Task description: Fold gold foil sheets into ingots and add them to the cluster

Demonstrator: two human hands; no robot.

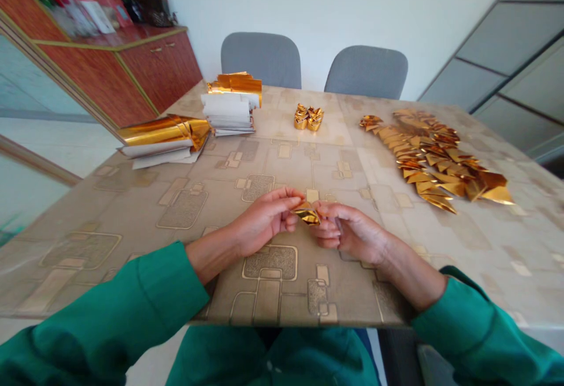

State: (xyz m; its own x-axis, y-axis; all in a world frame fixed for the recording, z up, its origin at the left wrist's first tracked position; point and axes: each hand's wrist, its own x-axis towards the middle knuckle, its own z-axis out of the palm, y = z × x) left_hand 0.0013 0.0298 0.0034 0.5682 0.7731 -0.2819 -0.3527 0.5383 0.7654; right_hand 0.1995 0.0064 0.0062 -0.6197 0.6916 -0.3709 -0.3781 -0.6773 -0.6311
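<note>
A small folded piece of shiny gold paper [307, 214] is pinched between my two hands, above the patterned tabletop near its front edge. My left hand [268, 218] grips its left end between thumb and fingers. The right end is held by my right hand [346, 230], with the other fingers curled below. Several folded gold pieces [434, 160] lie in overlapping rows on the right of the table. A small gold folded shape [308, 117] stands toward the far edge.
A stack of gold and white sheets [231, 107] sits at the back left, beside another pile [165, 138] near the left edge. Two grey chairs [261, 57] stand behind the patterned table [282, 177]. A red-brown cabinet [154, 69] is at the far left.
</note>
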